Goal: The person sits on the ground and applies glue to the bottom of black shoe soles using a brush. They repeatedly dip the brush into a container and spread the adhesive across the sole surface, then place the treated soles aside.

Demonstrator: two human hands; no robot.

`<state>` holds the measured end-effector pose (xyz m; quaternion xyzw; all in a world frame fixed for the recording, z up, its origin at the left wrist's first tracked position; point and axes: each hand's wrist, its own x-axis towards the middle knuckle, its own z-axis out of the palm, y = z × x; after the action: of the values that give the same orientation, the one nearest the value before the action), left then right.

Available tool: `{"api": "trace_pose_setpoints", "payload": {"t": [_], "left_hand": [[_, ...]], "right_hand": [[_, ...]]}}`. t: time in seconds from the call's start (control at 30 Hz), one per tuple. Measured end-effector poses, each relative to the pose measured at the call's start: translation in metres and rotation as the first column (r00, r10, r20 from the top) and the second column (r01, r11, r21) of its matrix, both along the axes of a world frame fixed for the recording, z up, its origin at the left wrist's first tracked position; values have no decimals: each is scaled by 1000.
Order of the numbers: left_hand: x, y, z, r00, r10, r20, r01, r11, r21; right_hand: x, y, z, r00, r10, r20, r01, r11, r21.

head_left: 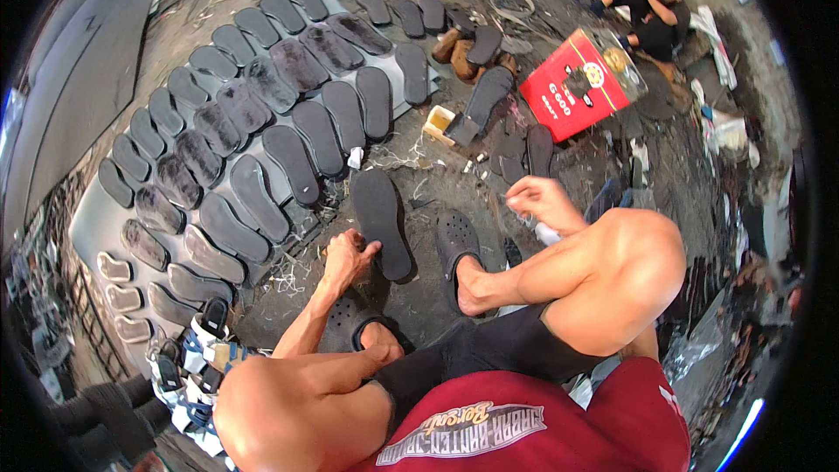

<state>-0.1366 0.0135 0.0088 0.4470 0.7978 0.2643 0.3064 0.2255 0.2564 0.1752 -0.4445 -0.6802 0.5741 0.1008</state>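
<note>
Clock taken with twelve straight ahead of you: a dark sole (382, 223) lies flat on the ground at about twelve, its broader end toward eleven, its narrower end toward five. Your left hand (348, 255) is at its nine o'clock side, fingers curled, thumb out toward the sole's edge; touching or just short of it, cannot tell, nor whether the curled fingers hold anything. Your right hand (546, 203) is raised at one o'clock, well apart from the sole, fingers drawn narrow, tips close together; a white object (547, 233) shows just below it, and whether a small piece sits in the pinch cannot be told. Handling, as judged: sole looks like foam or rubber, so light, bendy and hard to break, the matt face giving fair grip unless dust or glue is on it. Best hold: across the narrower middle, thumb on top and fingers beneath, or by both long edges to stop it flexing; an end grip would let the far end droop. Keep it clear of your right clog (453, 245) at its three o'clock side. From nine to twelve, rows of other soles (293, 163) lie on a grey sheet (90, 225); a red tin (568, 87) stands beyond the right hand, near one.
</note>
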Motion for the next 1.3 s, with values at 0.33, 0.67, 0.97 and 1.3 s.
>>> {"api": "trace_pose_setpoints", "payload": {"t": [0.33, 0.67, 0.97, 1.3], "left_hand": [[-48, -15, 20, 950, 280, 138, -296, 948, 114], [-177, -49, 199, 967, 141, 211, -221, 876, 428], [-181, -53, 236, 990, 92, 108, -83, 993, -89], [-1, 111, 61, 888, 173, 426, -339, 872, 353]], "right_hand": [[-44, -87, 82, 860, 440, 259, -419, 898, -134], [-28, -116, 193, 706, 683, 189, -707, 663, 244], [-8, -82, 173, 687, 723, 67, -709, 647, 281], [11, -98, 196, 750, 649, 128, -650, 686, 328]]}}
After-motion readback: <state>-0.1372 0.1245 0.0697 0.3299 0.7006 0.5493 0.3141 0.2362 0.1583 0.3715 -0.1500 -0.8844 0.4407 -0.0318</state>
